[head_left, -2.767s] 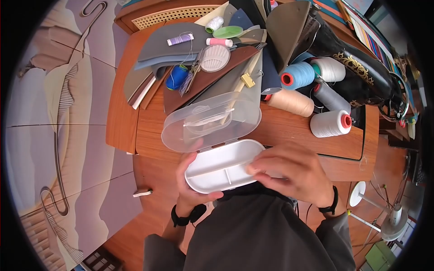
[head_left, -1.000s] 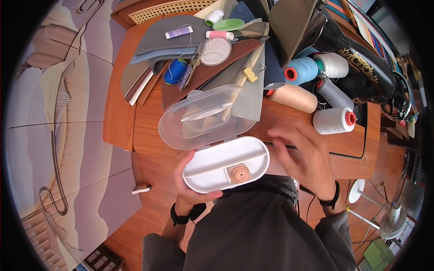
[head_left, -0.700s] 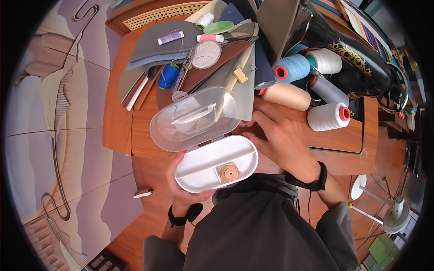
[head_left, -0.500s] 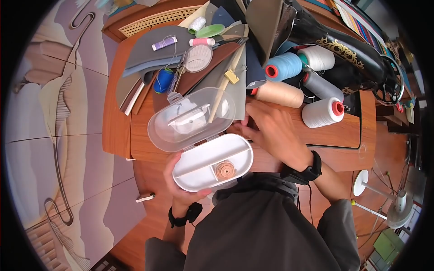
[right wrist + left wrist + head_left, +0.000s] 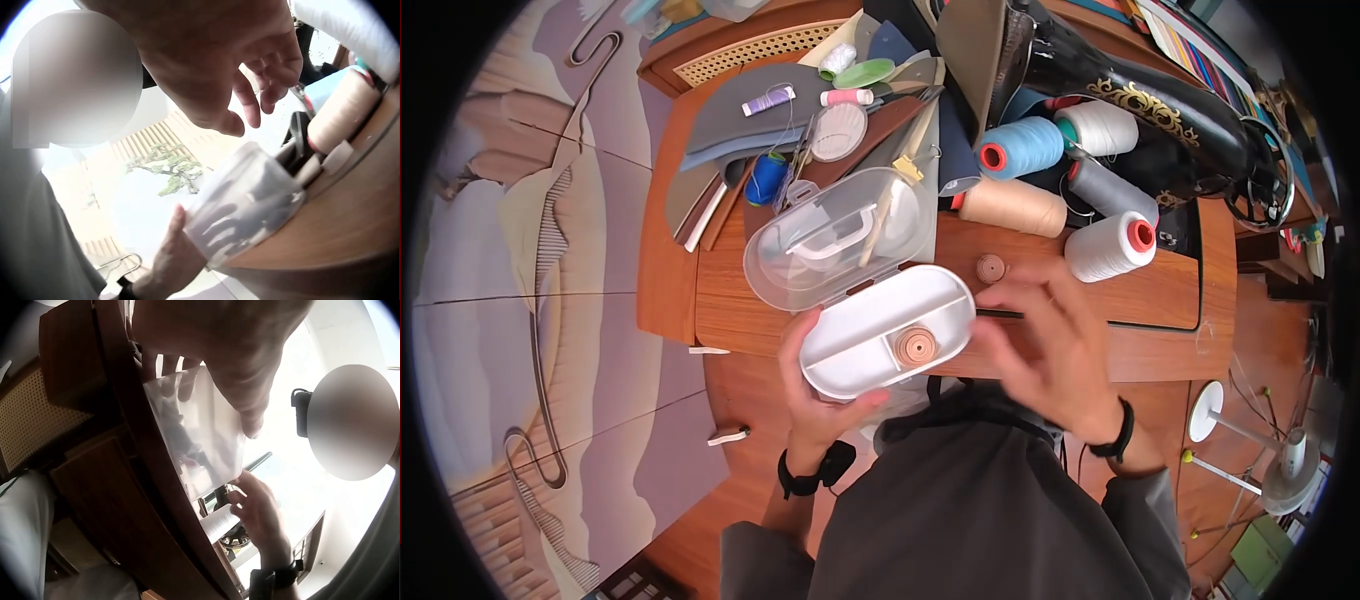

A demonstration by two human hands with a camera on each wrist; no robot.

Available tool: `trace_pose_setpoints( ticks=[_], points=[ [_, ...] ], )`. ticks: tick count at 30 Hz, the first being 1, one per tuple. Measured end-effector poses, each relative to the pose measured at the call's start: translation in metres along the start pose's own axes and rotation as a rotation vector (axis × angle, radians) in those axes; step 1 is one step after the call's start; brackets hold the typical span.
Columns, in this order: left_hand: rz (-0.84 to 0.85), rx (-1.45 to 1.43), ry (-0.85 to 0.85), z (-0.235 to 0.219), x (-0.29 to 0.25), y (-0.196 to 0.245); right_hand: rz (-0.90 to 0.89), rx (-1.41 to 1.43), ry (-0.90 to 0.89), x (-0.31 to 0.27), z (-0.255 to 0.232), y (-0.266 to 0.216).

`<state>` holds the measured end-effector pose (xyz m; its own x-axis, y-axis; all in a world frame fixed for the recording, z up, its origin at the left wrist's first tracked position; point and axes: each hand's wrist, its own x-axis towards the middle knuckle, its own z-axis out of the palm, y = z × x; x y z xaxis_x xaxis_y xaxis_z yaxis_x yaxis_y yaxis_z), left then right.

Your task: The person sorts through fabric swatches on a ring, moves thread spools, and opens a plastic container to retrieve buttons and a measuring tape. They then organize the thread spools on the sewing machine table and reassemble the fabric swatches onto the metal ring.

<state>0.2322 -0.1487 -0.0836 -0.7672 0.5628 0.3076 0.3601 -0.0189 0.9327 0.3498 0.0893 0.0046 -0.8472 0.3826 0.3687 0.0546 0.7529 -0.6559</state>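
A white oval box (image 5: 880, 312) with compartments rests in my left hand (image 5: 812, 412), which grips its left end with the thumb along the near side. Its hinged clear lid (image 5: 825, 240) stands open toward the table. In the box's near right compartment sits a tan coil (image 5: 916, 346), wound in rings. Another, smaller tan coil (image 5: 991, 267) lies on the table behind the box. My right hand (image 5: 1050, 350) is beside the box's right end, fingers spread and loosely bent, holding nothing. The right wrist view shows those fingers (image 5: 250, 103) above the translucent box (image 5: 240, 206).
Large thread cones, among them a peach one (image 5: 1012, 207) and a white one (image 5: 1110, 246), lie to the right near a black sewing machine (image 5: 1140, 100). Leather pieces, small spools and a round white pin case (image 5: 838, 133) cover the back left of the wooden table (image 5: 725, 300).
A tan coil has come into the box's near right compartment. My right hand reached to the table behind the box, then drew back toward me; a smaller coil now shows there. The box shifted slightly.
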Motion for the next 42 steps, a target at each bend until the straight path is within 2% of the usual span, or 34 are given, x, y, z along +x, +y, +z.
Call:
trace_pose_setpoints(
  ticks=[1, 5, 10, 13, 18, 20, 21, 23, 24, 26, 30, 32, 33, 35, 40, 42],
  points=[
    [-0.002, -0.012, 0.001, 0.000, 0.001, 0.001, -0.095, -0.064, -0.012, -0.002, 0.001, -0.010],
    [-0.032, -0.073, 0.008, 0.004, 0.004, 0.007, -0.120, -0.164, -0.051, -0.006, 0.016, -0.024],
    [-0.035, -0.069, -0.016, 0.004, 0.005, 0.008, -0.128, -0.141, -0.073, -0.008, 0.021, -0.033],
    [-0.052, -0.072, -0.027, 0.004, 0.005, 0.009, -0.144, -0.117, -0.021, -0.008, 0.025, -0.035],
    [-0.133, -0.107, 0.011, 0.007, 0.010, 0.024, -0.162, 0.104, -0.100, -0.003, 0.022, -0.029],
    [0.118, 0.342, 0.044, 0.002, 0.016, 0.031, -0.123, 0.216, -0.120, -0.002, 0.023, -0.023],
    [0.119, 0.343, 0.045, 0.001, 0.016, 0.036, -0.080, 0.326, -0.140, -0.001, 0.023, -0.020],
    [0.237, 0.520, 0.156, 0.001, 0.015, 0.045, -0.056, 0.327, -0.138, 0.002, 0.020, -0.017],
    [0.237, 0.521, 0.155, 0.000, 0.017, 0.048, -0.030, 0.328, -0.138, 0.004, 0.018, -0.016],
    [0.353, 0.709, 0.070, -0.005, 0.021, 0.054, -0.067, 0.315, -0.139, 0.009, 0.014, -0.014],
    [0.447, 0.679, -0.019, 0.013, 0.048, 0.080, -0.193, 0.358, -0.148, 0.015, 0.012, -0.013],
    [0.350, 0.568, -0.169, 0.018, 0.059, 0.089, -0.217, 0.384, -0.140, 0.015, 0.015, -0.012],
    [0.351, 0.568, -0.174, 0.019, 0.060, 0.086, -0.243, 0.408, -0.133, 0.015, 0.017, -0.011],
    [0.292, 0.338, -0.179, 0.020, 0.061, 0.078, -0.259, 0.400, -0.116, 0.016, 0.016, -0.010],
    [0.165, 0.184, -0.119, 0.018, 0.055, 0.075, -0.310, 0.437, -0.095, 0.020, 0.019, -0.009],
    [0.133, 0.123, -0.093, 0.018, 0.052, 0.075, -0.201, 0.479, -0.151, 0.021, 0.017, -0.010]
  ],
)
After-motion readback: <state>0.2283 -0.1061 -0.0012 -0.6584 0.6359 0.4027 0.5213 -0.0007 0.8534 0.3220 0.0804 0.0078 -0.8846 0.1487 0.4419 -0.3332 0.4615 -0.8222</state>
